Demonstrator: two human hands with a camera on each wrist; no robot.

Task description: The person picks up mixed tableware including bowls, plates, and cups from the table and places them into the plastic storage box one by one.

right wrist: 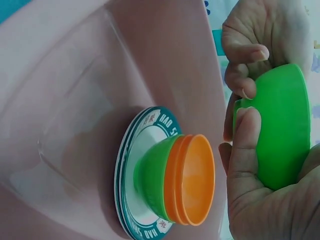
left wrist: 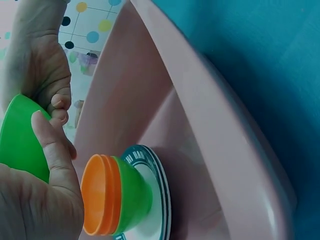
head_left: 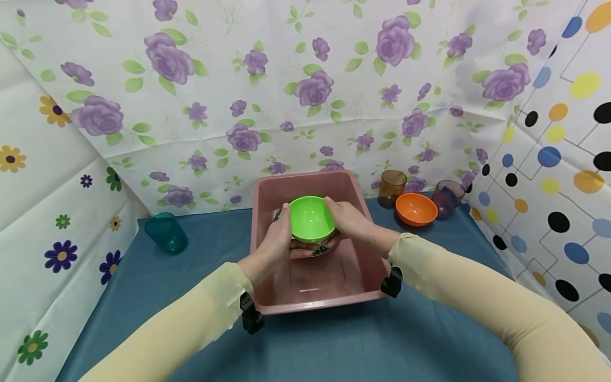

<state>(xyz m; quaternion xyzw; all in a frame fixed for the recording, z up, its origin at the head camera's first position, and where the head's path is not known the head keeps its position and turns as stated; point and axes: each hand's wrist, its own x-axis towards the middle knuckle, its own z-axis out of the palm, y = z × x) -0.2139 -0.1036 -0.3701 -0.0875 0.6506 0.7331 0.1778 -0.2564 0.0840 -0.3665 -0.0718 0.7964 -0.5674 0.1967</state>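
Both hands hold a green bowl (head_left: pixel 311 218) above a pink basin (head_left: pixel 310 306). My left hand (head_left: pixel 277 237) grips its left side and my right hand (head_left: pixel 352 220) its right, thumbs near the rim and fingers curled beneath. In the right wrist view the green bowl (right wrist: pixel 282 125) is tilted between the two hands. Below it, inside the basin, a stack of orange bowls (right wrist: pixel 197 180) nested in another green bowl (right wrist: pixel 152 172) stands on white plates (right wrist: pixel 131 145) with green lettered rims. In the head view the held bowl and hands mostly hide this stack.
A teal cup (head_left: pixel 167 233) stands left of the basin on the blue cloth (head_left: pixel 210 233). To the right are an amber cup (head_left: pixel 392 188), an orange bowl (head_left: pixel 416 209) and a purple cup (head_left: pixel 447 199). Flower-patterned sheeting (head_left: pixel 205 148) rises behind the basin.
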